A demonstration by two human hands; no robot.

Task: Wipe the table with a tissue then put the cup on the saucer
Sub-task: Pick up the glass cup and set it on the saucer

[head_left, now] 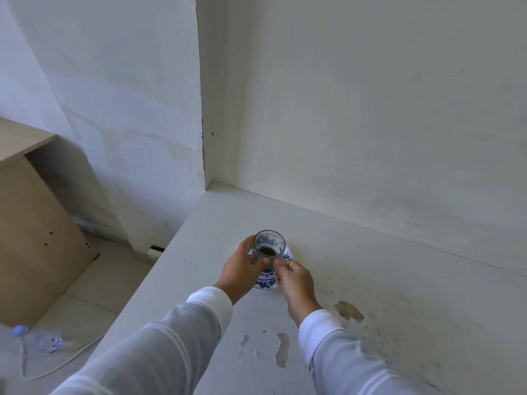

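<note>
A small clear glass cup with dark liquid at its bottom is held by my left hand, fingers wrapped round its side. It is over a white saucer with blue flowers on the white table; I cannot tell whether it touches the saucer. My right hand pinches the saucer's near right rim with curled fingers. Most of the saucer is hidden by both hands. No tissue is visible.
Brown stains and chipped patches mark the table near my right sleeve. White walls close the table at the back and left corner. Below left are a wooden cabinet, a plastic bottle and a cable on the floor.
</note>
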